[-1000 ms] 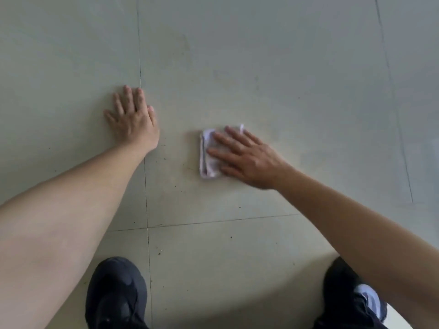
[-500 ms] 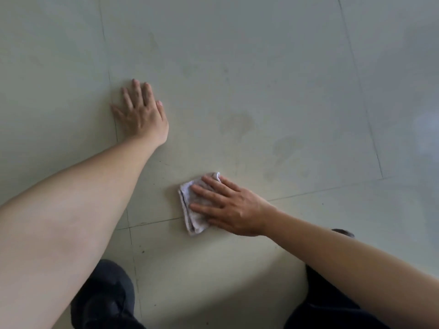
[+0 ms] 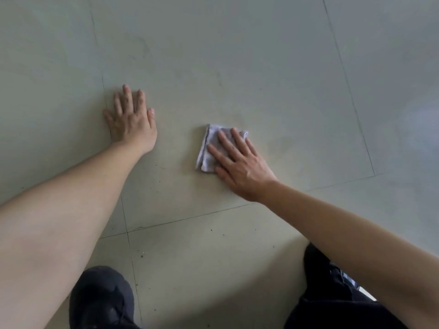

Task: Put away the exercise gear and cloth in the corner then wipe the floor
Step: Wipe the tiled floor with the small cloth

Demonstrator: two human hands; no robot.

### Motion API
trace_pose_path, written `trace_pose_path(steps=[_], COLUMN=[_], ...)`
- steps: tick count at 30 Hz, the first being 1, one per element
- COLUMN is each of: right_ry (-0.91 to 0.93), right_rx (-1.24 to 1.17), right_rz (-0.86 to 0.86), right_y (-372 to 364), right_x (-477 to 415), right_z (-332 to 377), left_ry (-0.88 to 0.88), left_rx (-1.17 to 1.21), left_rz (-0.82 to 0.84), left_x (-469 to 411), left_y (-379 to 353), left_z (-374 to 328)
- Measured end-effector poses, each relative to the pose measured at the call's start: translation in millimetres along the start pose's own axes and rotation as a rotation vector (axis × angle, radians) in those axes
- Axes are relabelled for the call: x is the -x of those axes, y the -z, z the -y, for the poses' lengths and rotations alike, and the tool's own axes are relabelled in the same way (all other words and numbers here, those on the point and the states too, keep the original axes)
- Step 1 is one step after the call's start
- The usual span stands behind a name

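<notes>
A small folded white cloth (image 3: 209, 148) lies flat on the pale tiled floor (image 3: 261, 67). My right hand (image 3: 240, 162) presses on the cloth with straight, spread fingers and covers its right part. My left hand (image 3: 131, 121) lies flat on the floor to the left of the cloth, palm down, fingers straight, holding nothing. No exercise gear is in view.
My knees in dark trousers (image 3: 102, 298) are at the bottom left and the bottom right. Small dark specks dot the tiles near the grout lines (image 3: 190, 218). Faint damp streaks show on the floor beyond the cloth.
My right hand has slid the cloth away from me and to the right, after pulling it toward me half a second ago. My left hand has stayed planted on the floor.
</notes>
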State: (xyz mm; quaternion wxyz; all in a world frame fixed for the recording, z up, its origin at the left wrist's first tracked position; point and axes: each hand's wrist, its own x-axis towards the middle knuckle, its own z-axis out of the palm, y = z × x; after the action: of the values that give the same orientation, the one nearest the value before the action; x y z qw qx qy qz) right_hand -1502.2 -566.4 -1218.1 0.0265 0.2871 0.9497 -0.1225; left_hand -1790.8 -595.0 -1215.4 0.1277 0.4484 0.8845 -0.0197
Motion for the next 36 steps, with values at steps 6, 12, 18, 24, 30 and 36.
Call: trace_pose_path(steps=[6, 12, 18, 24, 30, 36], right_ry=[0.653, -0.206, -0.62, 0.169, -0.403, -0.369], right_rx=[0.013, -0.018, -0.187, -0.057, -0.086, -0.102], right_rz=[0.063, -0.053, -0.131, 0.027, -0.08, -0.082], right_y=[-8.1, 36.6, 34.3, 31.7, 64.2, 43.7], right_x=[-37.9, -116.1, -198.6, -238.7, -294.0, -380.7], right_z=[4.5, -111.6, -55.5, -31.9, -137.6, -46.5], left_ry=[0.029, 0.053, 0.057, 0.047, 0.056, 0.067], left_rx=[0.006, 0.016, -0.033, 0.008, 0.066, 0.053], left_rz=[-0.008, -0.039, -0.079, -0.125, -0.234, -0.217], left_x=[-10.2, -20.0, -53.1, -110.9, -128.4, -128.4], left_y=[9.8, 16.0, 27.1, 26.4, 7.1, 5.6], left_z=[8.4, 26.1, 41.5, 35.7, 34.4, 34.4])
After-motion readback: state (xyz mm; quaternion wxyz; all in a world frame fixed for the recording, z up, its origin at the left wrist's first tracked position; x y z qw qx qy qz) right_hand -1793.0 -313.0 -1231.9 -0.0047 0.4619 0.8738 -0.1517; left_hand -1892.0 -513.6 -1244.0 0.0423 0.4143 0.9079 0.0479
